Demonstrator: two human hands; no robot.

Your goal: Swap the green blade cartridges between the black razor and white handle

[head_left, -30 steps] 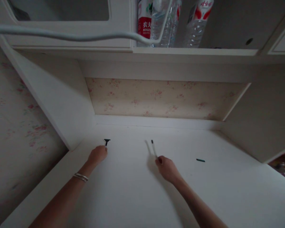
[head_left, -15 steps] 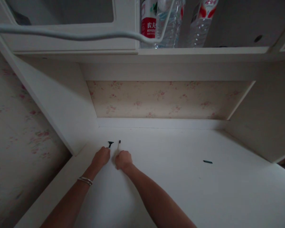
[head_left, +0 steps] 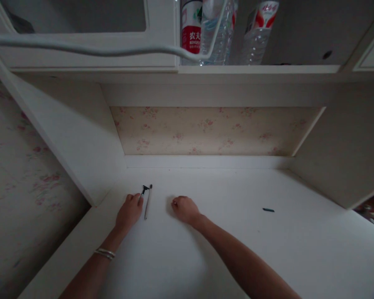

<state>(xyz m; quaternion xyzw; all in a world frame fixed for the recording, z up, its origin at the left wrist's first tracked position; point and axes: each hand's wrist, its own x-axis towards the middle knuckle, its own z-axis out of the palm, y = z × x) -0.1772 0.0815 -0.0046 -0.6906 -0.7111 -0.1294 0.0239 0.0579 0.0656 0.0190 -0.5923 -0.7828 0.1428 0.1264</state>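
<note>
Left hand [head_left: 130,211], near panel edge [head_left: 54,145], pinching razor [head_left: 145,189] beside stick [head_left: 148,203]; right hand [head_left: 184,209] fisted, wide gap to strip [head_left: 268,210]

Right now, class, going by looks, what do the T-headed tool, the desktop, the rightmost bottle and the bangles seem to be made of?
T-headed tool: probably plastic; dark, apparently matte head, but too small to be sure.
Desktop: perhaps laminated or painted board; smooth white, no visible grain.
Rightmost bottle: likely thin plastic; glossy, see-through, ridged.
Bangles: likely polished metal; silvery highlights.
</note>
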